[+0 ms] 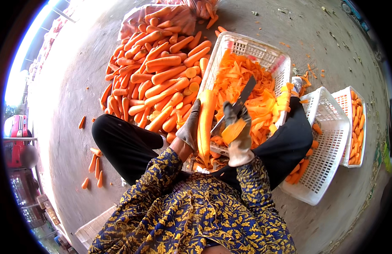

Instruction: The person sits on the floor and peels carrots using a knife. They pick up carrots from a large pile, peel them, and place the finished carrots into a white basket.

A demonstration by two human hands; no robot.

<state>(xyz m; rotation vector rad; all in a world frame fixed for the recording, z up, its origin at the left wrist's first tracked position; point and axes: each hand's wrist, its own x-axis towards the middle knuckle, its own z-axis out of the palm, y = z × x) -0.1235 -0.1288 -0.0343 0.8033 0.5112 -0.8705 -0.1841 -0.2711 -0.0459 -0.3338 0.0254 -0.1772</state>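
Note:
My left hand [190,127], in a grey work glove, holds a large carrot [206,123] upright in the picture, its surface partly peeled. To the right of it, my right hand [238,127], gloved and slightly blurred, grips a dark flat blade [246,90] that slants up over the crate; its handle is hidden in the fingers. An orange slice or peel [233,130] lies against the back of that glove. Beneath both hands stands a white plastic crate [211,73] heaped with carrot peelings [240,73].
A large pile of carrots [164,76] spills from a clear plastic bag [180,19] at the upper left. On the right are a white crate [329,139] with some carrots and another [357,92] full of carrots. Loose carrots [97,166] lie on the concrete floor [69,104].

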